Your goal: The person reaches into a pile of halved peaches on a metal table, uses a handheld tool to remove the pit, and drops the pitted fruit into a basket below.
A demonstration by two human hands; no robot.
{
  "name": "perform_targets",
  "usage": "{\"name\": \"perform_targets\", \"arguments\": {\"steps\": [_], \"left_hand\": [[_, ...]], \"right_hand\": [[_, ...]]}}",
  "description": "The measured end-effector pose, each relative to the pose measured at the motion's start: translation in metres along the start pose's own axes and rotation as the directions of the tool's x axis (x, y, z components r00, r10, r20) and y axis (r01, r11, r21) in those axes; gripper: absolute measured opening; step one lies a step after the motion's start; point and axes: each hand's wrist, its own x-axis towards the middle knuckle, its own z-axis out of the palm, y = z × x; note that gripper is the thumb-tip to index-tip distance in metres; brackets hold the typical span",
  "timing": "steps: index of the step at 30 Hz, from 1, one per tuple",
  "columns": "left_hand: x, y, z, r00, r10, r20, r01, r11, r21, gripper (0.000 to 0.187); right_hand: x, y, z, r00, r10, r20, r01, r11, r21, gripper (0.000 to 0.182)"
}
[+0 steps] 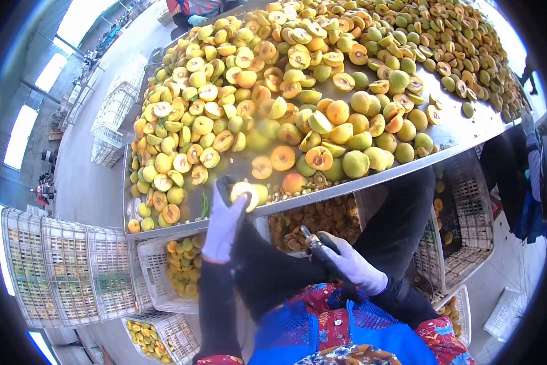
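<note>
My left hand (226, 216), in a white glove with dark fingertips, is closed round a cut half of a yellow fruit (247, 193) at the table's front edge. In my gloved right hand (349, 260), lower and to the right above my lap, is a small tool with a metal tip (310, 236). Heaps of halved and whole yellow-green fruit (346, 115) cover the metal table (358, 182) in front of me. Loose pits (313, 182) lie along its near edge.
Under the table edge stands a crate (285, 228) of fruit pieces. Fruit-filled crates (158, 280) and stacked white crates (60, 267) are at the left. More crates (468, 225) stand at the right, near a co-worker's arm (534, 164). Another person (203, 7) is across the table.
</note>
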Motion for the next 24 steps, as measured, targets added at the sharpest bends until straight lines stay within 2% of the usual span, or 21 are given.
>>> {"name": "perform_targets", "arguments": {"steps": [1,2,3,4,8,10,11,14,15,18,21,22,24], "left_hand": [[-0.016,0.012,0.01,0.994,-0.094,0.059,0.102,0.983,-0.15,0.039],[-0.033,0.024,0.019,0.975,-0.186,0.117,0.213,0.935,-0.285,0.039],[-0.045,0.032,0.027,0.968,-0.178,0.174,0.223,0.932,-0.286,0.037],[-0.055,0.033,0.036,0.957,-0.169,0.234,0.234,0.929,-0.286,0.037],[-0.085,0.036,0.065,0.958,-0.161,0.235,0.244,0.892,-0.381,0.054],[-0.091,0.036,0.072,0.971,-0.093,0.22,0.171,0.915,-0.366,0.051],[-0.094,0.032,0.075,0.977,-0.089,0.194,0.154,0.924,-0.35,0.047],[-0.097,0.025,0.077,0.994,-0.049,0.101,0.059,0.993,-0.102,0.044],[-0.099,0.03,0.078,0.996,-0.042,0.083,0.051,0.992,-0.117,0.044],[-0.102,0.022,0.081,0.999,0.011,0.034,-0.011,1.0,-0.002,0.043],[-0.109,0.035,0.085,0.995,-0.089,0.047,0.095,0.986,-0.139,0.041],[-0.11,0.035,0.087,0.999,-0.048,0.02,0.05,0.995,-0.092,0.04],[-0.113,0.035,0.091,0.999,0.04,-0.022,-0.04,0.999,0.005,0.039]], "right_hand": [[0.003,0.021,0.005,0.984,-0.168,-0.064,0.153,0.97,-0.188,0.022],[0.003,0.033,0.009,0.937,-0.337,-0.093,0.28,0.883,-0.377,0.019],[-0.002,-0.007,0.011,0.936,-0.35,-0.029,0.316,0.875,-0.367,0.016],[-0.004,-0.013,0.014,0.936,-0.351,-0.019,0.312,0.854,-0.416,0.017],[-0.011,-0.014,0.021,0.936,-0.351,-0.034,0.279,0.796,-0.538,0.021],[-0.014,-0.01,0.021,0.947,-0.314,-0.063,0.214,0.767,-0.606,0.021],[-0.016,-0.006,0.021,0.943,-0.326,-0.062,0.224,0.764,-0.606,0.021],[-0.017,0.001,0.024,0.932,-0.357,-0.06,0.252,0.761,-0.598,0.021],[-0.018,-0.001,0.024,0.933,-0.354,-0.055,0.255,0.764,-0.593,0.021],[-0.021,-0.003,0.023,0.94,-0.341,-0.013,0.266,0.757,-0.597,0.02],[-0.026,-0.005,0.022,0.944,-0.33,0.022,0.284,0.774,-0.566,0.019],[-0.025,-0.007,0.021,0.943,-0.333,0.033,0.295,0.782,-0.548,0.019],[-0.023,-0.006,0.011,0.94,-0.307,0.15,0.342,0.853,-0.395,0.02]]}}
